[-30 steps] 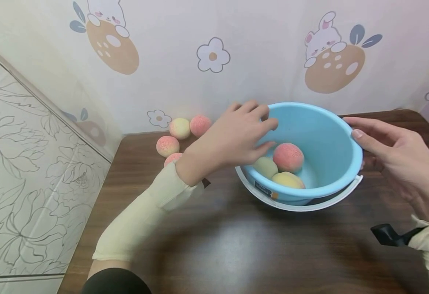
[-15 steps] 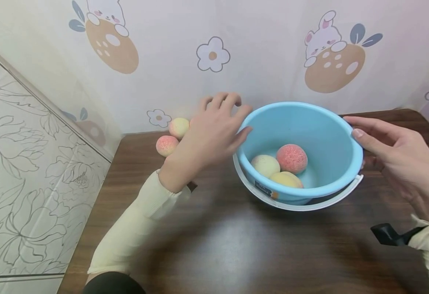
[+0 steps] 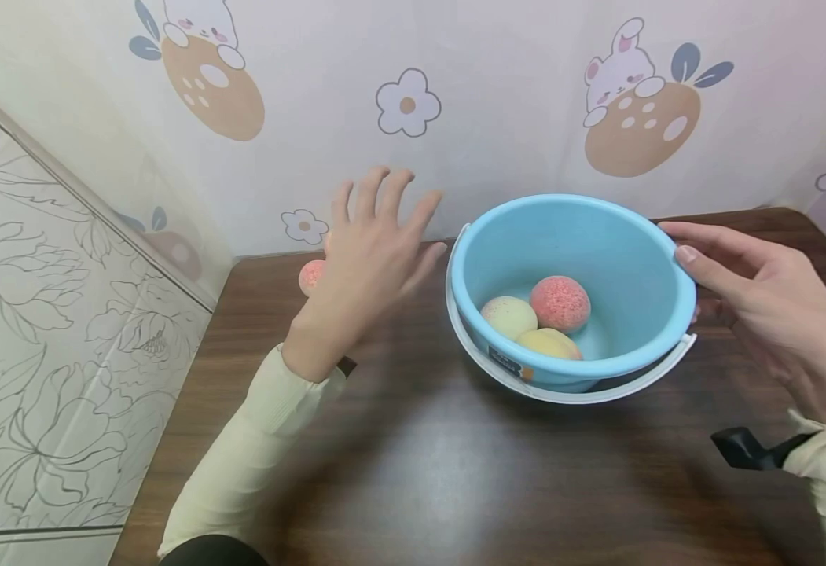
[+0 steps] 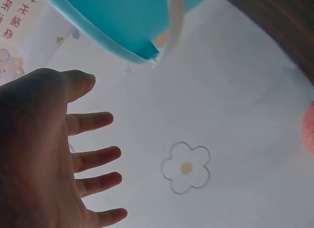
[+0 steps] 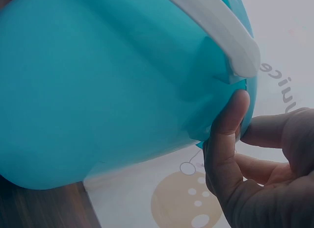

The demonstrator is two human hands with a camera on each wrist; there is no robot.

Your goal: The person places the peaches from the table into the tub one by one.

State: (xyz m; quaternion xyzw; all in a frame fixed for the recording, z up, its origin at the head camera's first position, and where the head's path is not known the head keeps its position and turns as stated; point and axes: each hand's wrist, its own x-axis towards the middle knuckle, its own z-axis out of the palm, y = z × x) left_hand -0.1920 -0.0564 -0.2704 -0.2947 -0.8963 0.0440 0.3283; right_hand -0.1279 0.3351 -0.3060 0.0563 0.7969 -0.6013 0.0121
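A light blue bucket (image 3: 632,251) with a white handle (image 3: 547,397) hanging down its near side stands on the dark wooden table. Inside it lie a pinkish-red peach-like ball (image 3: 559,303), a pale cream one (image 3: 510,317) and a yellow one (image 3: 548,343). My right hand (image 3: 773,306) pinches the bucket's right rim; in the right wrist view the rim sits between thumb and fingers. With fingers spread and nothing in it, my left hand (image 3: 366,259) hovers left of the bucket. It covers most of a group of peach-like balls; one pink ball (image 3: 310,277) shows beside the wrist.
Behind the table hangs a pale curtain (image 3: 497,118) printed with rabbits and flowers. White panels with flower line drawings (image 3: 52,354) run along the left side. The brown tabletop (image 3: 455,472) extends in front of the bucket.
My left hand has moved left from over the bucket's rim to above the group of balls, its fingers spreading. My right hand has stayed on the rim, and the bucket has barely moved.
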